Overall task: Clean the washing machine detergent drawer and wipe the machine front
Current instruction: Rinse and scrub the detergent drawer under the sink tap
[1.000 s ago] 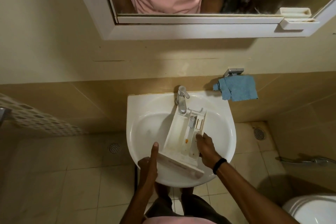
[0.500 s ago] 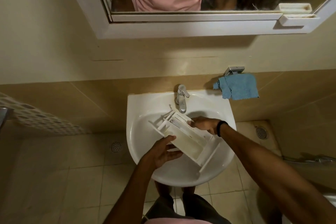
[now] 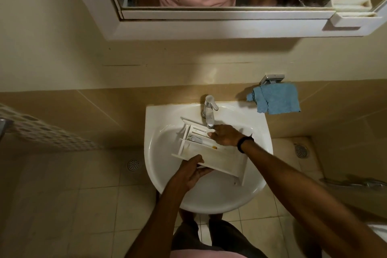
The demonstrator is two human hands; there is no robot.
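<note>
a white plastic drawer (image 3: 217,153), long and boxy with thin ribbed dividers, lies crosswise over the glossy white sink (image 3: 257,176), its front panel to the right. the left hand (image 3: 189,175) grips the near wall, fingers curled under it; the right hand (image 3: 225,138), black band at the wrist, rests on the far compartments just below the chrome tap (image 3: 209,112), fingers closed on the far edge. a small orange speck sits in a middle channel. a fuzzy blue cloth (image 3: 275,98) hangs from a metal holder on the beige tiled wall. compared with half a second ago, the drawer has swung flatter, toward level, and its open side faces up.
</note>
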